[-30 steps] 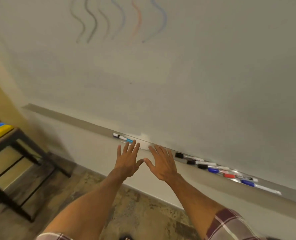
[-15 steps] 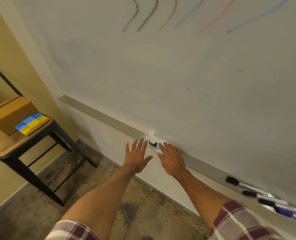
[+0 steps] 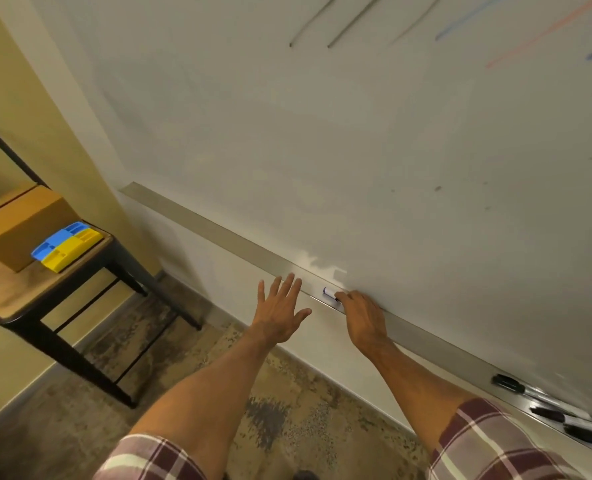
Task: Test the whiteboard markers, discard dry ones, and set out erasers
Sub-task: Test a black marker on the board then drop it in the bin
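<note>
Head view: right hand [image 3: 363, 317] grips marker [image 3: 329, 293] on tray [image 3: 218, 233] lip.

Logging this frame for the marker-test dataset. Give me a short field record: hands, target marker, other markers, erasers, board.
left hand: open, fingers spread, touching nothing, below the tray
right hand: fingers closing on the lone marker in the tray; full grip not confirmed
other markers: grouped at the tray's right end
erasers: blue and yellow on the side table, beside the cardboard box
whiteboard: test strokes at top
</note>
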Demonstrator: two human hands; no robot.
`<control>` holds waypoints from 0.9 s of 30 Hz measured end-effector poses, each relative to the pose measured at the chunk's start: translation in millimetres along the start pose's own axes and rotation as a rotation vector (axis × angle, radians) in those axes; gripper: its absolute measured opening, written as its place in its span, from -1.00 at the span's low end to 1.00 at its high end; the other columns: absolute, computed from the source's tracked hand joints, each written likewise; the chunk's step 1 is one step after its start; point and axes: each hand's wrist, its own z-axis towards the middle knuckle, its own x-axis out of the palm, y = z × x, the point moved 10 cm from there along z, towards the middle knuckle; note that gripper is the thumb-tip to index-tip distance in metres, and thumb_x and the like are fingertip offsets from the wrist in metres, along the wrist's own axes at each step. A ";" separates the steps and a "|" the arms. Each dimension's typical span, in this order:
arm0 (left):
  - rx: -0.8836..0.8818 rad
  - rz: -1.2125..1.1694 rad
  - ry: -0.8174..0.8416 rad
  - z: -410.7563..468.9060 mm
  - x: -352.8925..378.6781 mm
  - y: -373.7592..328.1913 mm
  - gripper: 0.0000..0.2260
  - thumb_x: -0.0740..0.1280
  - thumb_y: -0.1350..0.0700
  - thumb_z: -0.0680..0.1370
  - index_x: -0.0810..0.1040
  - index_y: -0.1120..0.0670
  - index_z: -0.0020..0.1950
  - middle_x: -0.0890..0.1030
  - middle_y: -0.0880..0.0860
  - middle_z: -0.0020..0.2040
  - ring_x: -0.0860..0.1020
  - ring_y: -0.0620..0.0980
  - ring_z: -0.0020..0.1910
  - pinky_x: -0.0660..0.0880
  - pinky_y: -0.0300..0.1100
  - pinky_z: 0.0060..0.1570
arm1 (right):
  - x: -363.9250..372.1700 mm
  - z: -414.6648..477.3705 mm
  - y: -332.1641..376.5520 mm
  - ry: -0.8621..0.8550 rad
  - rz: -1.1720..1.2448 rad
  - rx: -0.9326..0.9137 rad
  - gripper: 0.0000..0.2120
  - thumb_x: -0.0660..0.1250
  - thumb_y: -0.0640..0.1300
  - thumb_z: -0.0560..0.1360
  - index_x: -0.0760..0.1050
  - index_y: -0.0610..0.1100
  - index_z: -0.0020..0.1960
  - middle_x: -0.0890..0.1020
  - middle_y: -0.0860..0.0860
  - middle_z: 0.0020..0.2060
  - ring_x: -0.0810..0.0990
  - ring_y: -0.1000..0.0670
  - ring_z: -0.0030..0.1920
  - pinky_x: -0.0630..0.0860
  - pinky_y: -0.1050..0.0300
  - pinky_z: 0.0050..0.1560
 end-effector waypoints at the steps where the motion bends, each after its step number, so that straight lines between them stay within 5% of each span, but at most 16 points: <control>1: 0.010 0.003 0.006 1.2 0.8 3.2 -0.35 -0.07 -0.28 0.63 -0.14 0.02 0.60 -0.16 0.03 0.60 -0.15 0.11 0.57 -0.26 0.21 0.45 | -0.8 1.0 0.9 -0.008 0.000 0.011 -0.62 0.29 -0.16 0.54 0.37 0.03 0.33 0.54 -0.03 0.11 0.51 -0.04 0.09 0.41 0.17 0.00; 17: 0.223 0.011 0.010 -4.9 -33.8 81.4 -0.43 0.03 -0.14 0.67 -0.06 0.04 0.60 -0.08 0.04 0.61 -0.11 0.10 0.58 -0.17 0.20 0.50 | -25.6 16.4 124.8 -0.212 0.151 -0.017 -0.68 0.33 -0.41 0.44 0.55 -0.09 0.10 0.62 -0.08 -0.02 0.54 -0.12 -0.02 0.52 -0.01 -0.03; 23: 0.287 -0.015 -0.075 -9.1 -55.9 113.2 -0.70 0.07 0.03 0.70 0.36 0.04 0.40 0.23 0.02 0.54 0.09 0.06 0.54 -0.17 0.18 0.49 | -30.8 26.1 177.2 -0.224 0.186 -0.082 -0.66 0.29 -0.42 0.44 0.55 -0.06 0.08 0.61 -0.01 -0.04 0.51 -0.08 -0.01 0.40 0.04 -0.07; 27: 0.324 -0.068 -0.153 -5.6 -73.5 123.0 -0.78 0.09 0.09 0.69 0.45 0.03 0.27 0.51 -0.02 0.30 0.30 -0.02 0.42 -0.22 0.13 0.48 | -35.8 39.4 194.3 -0.215 0.222 -0.102 -0.69 0.33 -0.14 0.50 0.47 -0.14 0.23 0.58 -0.06 0.12 0.50 -0.08 0.13 0.40 0.04 0.13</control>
